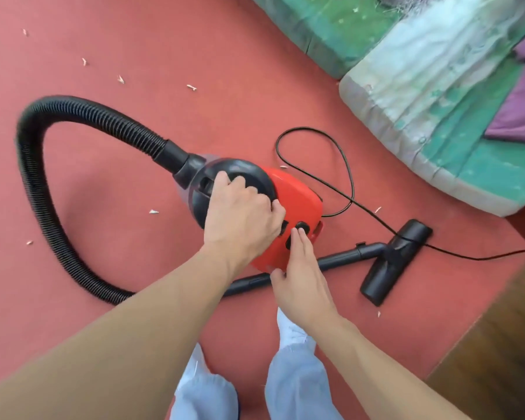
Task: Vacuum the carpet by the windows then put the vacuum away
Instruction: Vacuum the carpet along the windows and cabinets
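Left hand (243, 213) clamped on the vacuum (288, 207) handle; right hand (300, 277) flat, fingers together on its button (302, 227); scraps (153, 211) litter the carpet (134, 40) (vacuuming seemingly barely begun).

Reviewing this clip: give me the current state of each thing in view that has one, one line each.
Left hand: closed on the vacuum's black handle.
Right hand: open, fingertips at the black button.
Red vacuum: on the carpet; cannot tell if running.
Hose: attached, looped on the carpet.
Floor nozzle: lying flat on the carpet.
Power cord: unwound, looped, crossing the nozzle.
Carpet: littered with pale scraps.
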Tool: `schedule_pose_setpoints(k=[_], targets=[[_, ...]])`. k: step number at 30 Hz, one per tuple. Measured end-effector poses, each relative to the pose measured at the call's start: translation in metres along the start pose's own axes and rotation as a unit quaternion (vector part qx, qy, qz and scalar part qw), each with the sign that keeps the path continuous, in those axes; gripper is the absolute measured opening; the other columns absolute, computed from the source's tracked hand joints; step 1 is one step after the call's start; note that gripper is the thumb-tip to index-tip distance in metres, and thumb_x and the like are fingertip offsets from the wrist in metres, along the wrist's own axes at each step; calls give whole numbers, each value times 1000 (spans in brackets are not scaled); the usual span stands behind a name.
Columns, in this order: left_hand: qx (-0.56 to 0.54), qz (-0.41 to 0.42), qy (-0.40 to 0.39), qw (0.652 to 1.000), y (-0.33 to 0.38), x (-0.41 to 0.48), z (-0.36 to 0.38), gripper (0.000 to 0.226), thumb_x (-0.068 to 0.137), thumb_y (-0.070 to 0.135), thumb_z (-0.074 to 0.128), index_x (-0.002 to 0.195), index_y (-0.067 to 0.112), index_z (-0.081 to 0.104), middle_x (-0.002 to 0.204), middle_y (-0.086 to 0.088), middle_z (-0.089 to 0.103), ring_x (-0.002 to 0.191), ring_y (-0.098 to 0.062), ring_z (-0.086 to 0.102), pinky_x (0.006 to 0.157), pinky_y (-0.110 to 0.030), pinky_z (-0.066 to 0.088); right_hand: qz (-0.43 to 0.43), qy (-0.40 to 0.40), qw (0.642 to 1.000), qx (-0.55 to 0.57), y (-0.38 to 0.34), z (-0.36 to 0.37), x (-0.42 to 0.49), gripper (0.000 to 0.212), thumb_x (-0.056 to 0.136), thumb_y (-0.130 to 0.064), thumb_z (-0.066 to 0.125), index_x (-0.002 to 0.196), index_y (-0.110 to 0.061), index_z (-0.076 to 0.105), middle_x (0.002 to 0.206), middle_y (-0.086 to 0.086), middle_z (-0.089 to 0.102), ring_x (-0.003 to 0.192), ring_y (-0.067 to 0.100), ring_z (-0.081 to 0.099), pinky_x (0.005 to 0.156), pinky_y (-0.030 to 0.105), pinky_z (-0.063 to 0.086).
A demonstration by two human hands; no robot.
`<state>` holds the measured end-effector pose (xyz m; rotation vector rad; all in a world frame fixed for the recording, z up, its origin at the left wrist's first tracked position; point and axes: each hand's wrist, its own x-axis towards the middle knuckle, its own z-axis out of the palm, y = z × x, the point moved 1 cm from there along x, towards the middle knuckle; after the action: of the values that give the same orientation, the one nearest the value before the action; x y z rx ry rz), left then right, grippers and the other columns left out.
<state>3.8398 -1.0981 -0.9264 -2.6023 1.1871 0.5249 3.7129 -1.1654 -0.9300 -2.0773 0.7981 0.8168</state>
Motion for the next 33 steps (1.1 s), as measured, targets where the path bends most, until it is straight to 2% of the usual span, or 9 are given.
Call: schedule_pose_setpoints(k=[3, 6, 10, 13, 16, 22, 26, 28, 33], targets=[[-7, 17, -2, 1000, 6, 14, 3, 35, 92, 19, 41, 58, 19, 36, 78, -3, 68, 70, -25, 45, 73, -40, 27, 11, 35, 999, 38, -4, 7, 0, 71, 92, -6, 44, 155, -14, 13, 165, -2, 2, 151, 10, 6, 114, 17, 12], [-33, 50, 16, 998, 3, 20, 8, 37, 94, 22, 40, 57, 18, 45, 78, -5, 63, 77, -26, 56, 61, -32, 34, 27, 55, 996, 59, -7, 7, 1, 62, 89, -6, 46, 148, -19, 28, 162, -1, 20, 144, 15, 28, 104, 24, 29], [-97, 28, 107, 989, 0, 24, 22, 43, 81, 25, 44, 42, 12, 57, 57, -8, 51, 51, -25, 51, 45, -25, 26, 76, 58, 991, 90, -17, -2, 7, 50, 90, -10, 47, 137, -18, 35, 127, 2, 56, 115, 26, 52, 79, 30, 33], [-110, 24, 111, 987, 3, 24, 26, 44, 80, 26, 43, 41, 10, 56, 54, -9, 50, 47, -26, 51, 47, -26, 25, 123, 34, 979, 160, -26, -7, 16, 35, 89, -16, 50, 122, -18, 41, 100, -1, 57, 100, 26, 55, 77, 35, 41], [-113, 18, 124, 986, 3, 27, 26, 45, 80, 27, 39, 41, 10, 56, 53, -9, 51, 47, -25, 51, 49, -26, 25, 144, 13, 975, 169, -26, -15, 24, 24, 88, -24, 53, 110, -20, 45, 89, -6, 56, 90, 21, 55, 63, 30, 39], [-125, -15, 75, 989, 3, 18, 13, 41, 90, 30, 38, 66, 12, 65, 73, -7, 60, 66, -26, 55, 57, -35, 32, 112, 60, 985, 117, 1, -37, 16, 10, 89, -18, 50, 94, -21, 58, 87, -9, 65, 90, 19, 60, 74, 29, 43], [-281, -7, 234, 931, -1, -22, 5, 16, 84, 9, 46, 81, 5, 61, 86, -13, 55, 79, -32, 49, 72, -42, 43, 172, 110, 970, 131, 15, -19, -9, 17, 89, -20, 47, 82, -20, 63, 80, -4, 69, 87, 20, 63, 79, 36, 50], [-294, -2, 250, 922, 0, -62, 10, 13, 80, 1, 47, 83, 3, 60, 89, -14, 54, 78, -33, 47, 73, -43, 42, 193, 85, 966, 146, 17, 7, -22, 18, 88, -22, 47, 80, -22, 63, 80, -4, 70, 85, 20, 65, 81, 38, 52], [-277, -21, 77, 957, 0, -150, 98, 20, 73, 12, 39, 80, 11, 57, 80, -5, 51, 69, -30, 51, 60, -41, 44, 233, 7, 946, 224, 21, 80, -35, 16, 83, -21, 46, 89, -30, 58, 92, 0, 69, 88, 24, 68, 86, 44, 55]])
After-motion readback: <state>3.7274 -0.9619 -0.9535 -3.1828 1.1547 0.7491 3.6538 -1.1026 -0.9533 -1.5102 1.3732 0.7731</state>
